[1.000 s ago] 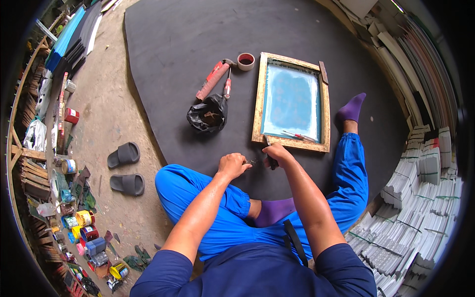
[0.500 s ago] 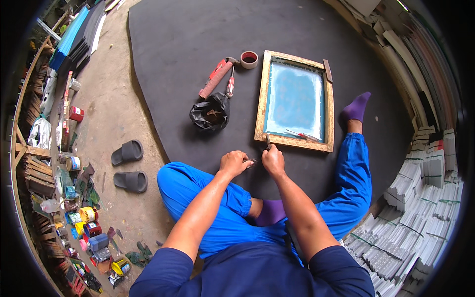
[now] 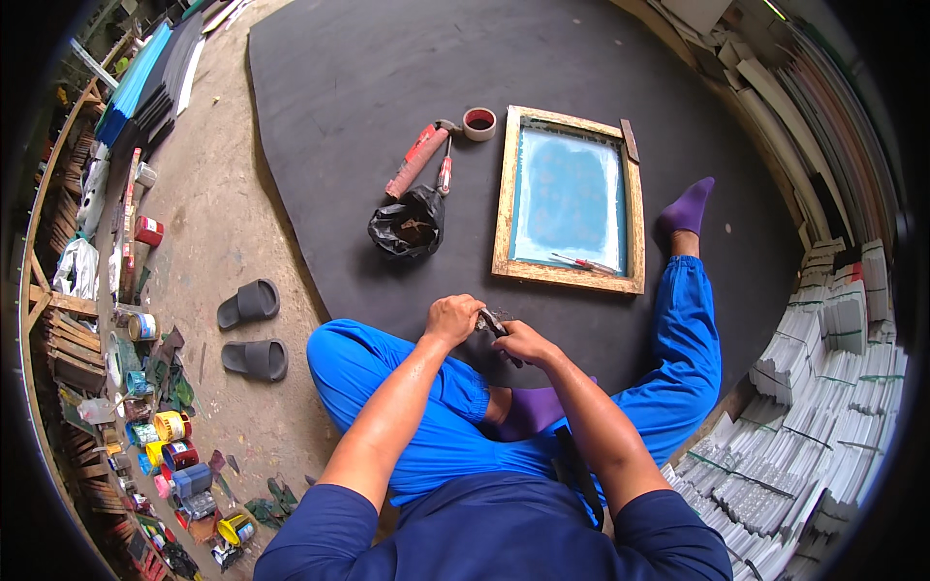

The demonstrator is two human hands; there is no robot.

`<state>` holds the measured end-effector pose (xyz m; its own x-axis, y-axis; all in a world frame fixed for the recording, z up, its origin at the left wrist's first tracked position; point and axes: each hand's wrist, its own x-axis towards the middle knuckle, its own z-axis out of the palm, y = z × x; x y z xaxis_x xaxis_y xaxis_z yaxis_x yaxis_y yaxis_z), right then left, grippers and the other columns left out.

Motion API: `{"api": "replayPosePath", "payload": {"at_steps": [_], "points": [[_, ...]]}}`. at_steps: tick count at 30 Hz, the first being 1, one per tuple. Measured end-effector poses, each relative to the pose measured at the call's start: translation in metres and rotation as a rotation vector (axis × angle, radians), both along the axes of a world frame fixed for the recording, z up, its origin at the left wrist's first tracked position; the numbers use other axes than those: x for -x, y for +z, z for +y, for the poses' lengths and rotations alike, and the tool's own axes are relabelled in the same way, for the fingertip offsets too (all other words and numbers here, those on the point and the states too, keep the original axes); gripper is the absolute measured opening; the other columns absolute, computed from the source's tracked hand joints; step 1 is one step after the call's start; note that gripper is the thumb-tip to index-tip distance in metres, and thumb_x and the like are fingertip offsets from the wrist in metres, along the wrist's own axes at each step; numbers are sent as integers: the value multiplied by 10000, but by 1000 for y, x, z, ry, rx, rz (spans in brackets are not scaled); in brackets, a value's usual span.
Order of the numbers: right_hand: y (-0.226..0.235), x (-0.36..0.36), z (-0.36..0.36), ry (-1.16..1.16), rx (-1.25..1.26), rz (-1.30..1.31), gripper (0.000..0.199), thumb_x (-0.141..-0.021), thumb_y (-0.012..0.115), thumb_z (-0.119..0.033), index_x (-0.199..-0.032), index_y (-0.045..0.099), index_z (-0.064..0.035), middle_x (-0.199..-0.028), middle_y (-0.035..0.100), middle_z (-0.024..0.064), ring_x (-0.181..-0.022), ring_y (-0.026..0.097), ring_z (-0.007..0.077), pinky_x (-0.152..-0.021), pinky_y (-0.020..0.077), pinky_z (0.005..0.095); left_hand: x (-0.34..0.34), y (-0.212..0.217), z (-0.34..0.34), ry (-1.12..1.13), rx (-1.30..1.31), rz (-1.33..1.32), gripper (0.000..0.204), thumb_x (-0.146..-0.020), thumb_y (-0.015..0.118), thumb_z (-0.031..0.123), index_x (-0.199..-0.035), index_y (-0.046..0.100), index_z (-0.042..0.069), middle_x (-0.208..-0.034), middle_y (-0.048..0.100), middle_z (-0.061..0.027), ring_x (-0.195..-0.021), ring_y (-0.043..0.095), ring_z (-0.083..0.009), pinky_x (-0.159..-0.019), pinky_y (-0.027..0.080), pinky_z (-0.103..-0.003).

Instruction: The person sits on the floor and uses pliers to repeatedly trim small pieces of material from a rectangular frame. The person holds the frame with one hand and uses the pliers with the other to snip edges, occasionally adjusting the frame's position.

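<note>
My right hand (image 3: 524,344) is closed around dark pliers (image 3: 491,321), their jaws angled up and left toward my other hand. My left hand (image 3: 453,319) is closed beside the jaws, fingertips pinched on something too small to make out. Beyond both hands, a wooden screen-printing frame (image 3: 500,225) with blue-and-white mesh lies flat on the dark sheet. A red-handled, thin tool (image 3: 584,262) rests along its near inner edge. Left of it stands an open black plastic bag (image 3: 407,225) with small brownish scraps inside.
On the dark sheet (image 3: 339,116) behind the bag lie a hammer with a red grip (image 3: 418,160), a red-handled screwdriver (image 3: 446,172) and a tape roll (image 3: 479,123). Black slides (image 3: 254,357) sit on the concrete floor. Paint cans (image 3: 172,425) line the left; bundled white strips (image 3: 775,436) are stacked right.
My right hand has drawn the pliers back from the frame's near left corner and swung their jaws over to my left hand. My left hand has barely moved.
</note>
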<state>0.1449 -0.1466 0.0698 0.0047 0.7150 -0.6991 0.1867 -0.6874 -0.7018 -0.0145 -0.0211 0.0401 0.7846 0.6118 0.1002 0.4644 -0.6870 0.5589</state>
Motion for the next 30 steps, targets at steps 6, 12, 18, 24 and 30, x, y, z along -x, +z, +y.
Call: {"api": "replayPosePath", "payload": {"at_steps": [6, 12, 18, 24, 30], "points": [[-21, -24, 6, -155, 7, -9, 145, -875, 645, -152, -930, 634, -18, -759, 664, 87, -631, 643, 166, -524, 469, 330, -2, -2, 0, 43, 67, 151, 146, -862, 709, 277, -912, 789, 165, -894, 742, -55, -837, 715, -279, -756, 568, -421], [-19, -53, 33, -216, 63, -136, 194, -896, 642, -172, -931, 592, 13, -746, 632, 92, -611, 653, 197, -515, 484, 357, -3, 16, 1, 19, 164, 447, 254, -845, 735, 397, -899, 790, 155, -892, 750, -112, -862, 728, -311, -777, 574, -439], [-10, -59, 49, -153, 96, -199, 215, -859, 629, -186, -816, 611, 23, -660, 644, 119, -527, 631, 211, -447, 454, 378, -1, 26, 4, 17, 210, 452, 309, -822, 756, 436, -888, 786, 136, -893, 750, -126, -863, 730, -317, -773, 578, -443], [-21, -61, 54, -156, 87, -250, 235, -836, 610, -169, -793, 616, 62, -624, 639, 136, -491, 619, 231, -439, 462, 391, -7, 24, 4, 15, 212, 418, 311, -821, 760, 431, -850, 778, 122, -878, 748, -124, -852, 729, -319, -763, 577, -441], [-6, -41, 54, -153, 117, -535, 291, -833, 538, -147, -966, 646, 88, -866, 692, 266, -809, 688, 374, -718, 540, 468, -10, 16, 4, 13, 226, 379, 299, -820, 762, 418, -830, 774, 120, -858, 745, -124, -827, 727, -320, -751, 575, -443]]}}
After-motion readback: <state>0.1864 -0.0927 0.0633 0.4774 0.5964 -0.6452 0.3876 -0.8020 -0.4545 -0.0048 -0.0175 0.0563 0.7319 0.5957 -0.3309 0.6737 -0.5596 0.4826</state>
